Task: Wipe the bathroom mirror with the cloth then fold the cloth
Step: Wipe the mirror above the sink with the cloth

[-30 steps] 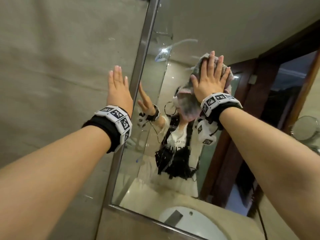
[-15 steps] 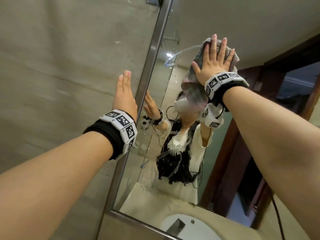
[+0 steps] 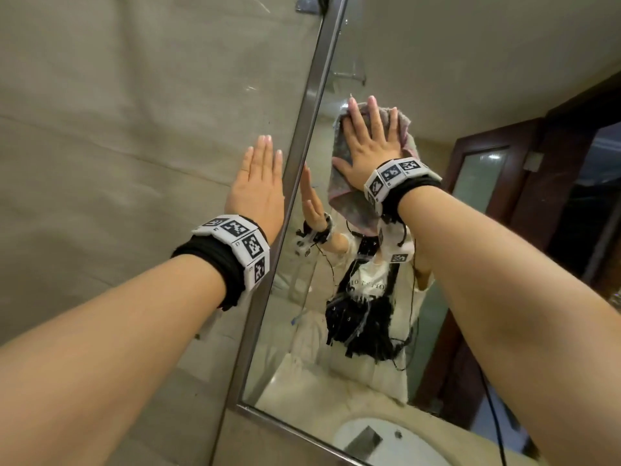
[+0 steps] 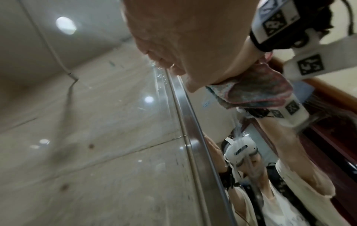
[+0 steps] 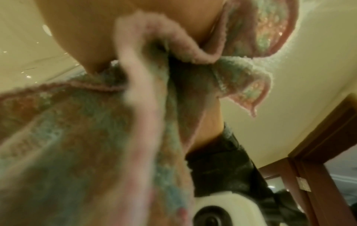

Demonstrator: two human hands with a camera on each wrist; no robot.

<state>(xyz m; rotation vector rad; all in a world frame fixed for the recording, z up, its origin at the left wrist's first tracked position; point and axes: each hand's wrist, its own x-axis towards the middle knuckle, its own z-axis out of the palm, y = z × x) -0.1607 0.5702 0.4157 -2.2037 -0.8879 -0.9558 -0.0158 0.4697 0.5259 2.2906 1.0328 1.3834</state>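
Note:
The mirror [image 3: 420, 62] hangs in a metal frame [image 3: 295, 169] on a beige tiled wall. My right hand [image 3: 368, 136] lies flat with spread straight fingers on a pink-and-grey cloth [image 3: 346, 200], pressing it to the glass near the mirror's left edge; the cloth's lower part hangs below my wrist. The right wrist view is filled by the bunched cloth [image 5: 96, 137]. My left hand [image 3: 258, 183] is flat on the wall just left of the frame, fingers straight. In the left wrist view the palm [image 4: 183, 38] sits beside the frame [image 4: 195, 137], with the cloth [image 4: 257, 90] beyond.
The beige tiled wall [image 3: 117, 146] fills the left. A white basin [image 3: 386, 445] and counter show in the reflection at the mirror's lower edge. A dark wooden door frame [image 3: 537, 196] is reflected on the right. My own reflection with cables stands in the mirror's middle.
My right hand slid the cloth up and then left across the glass, closer to the mirror's left frame. My left hand stayed flat on the wall by the frame.

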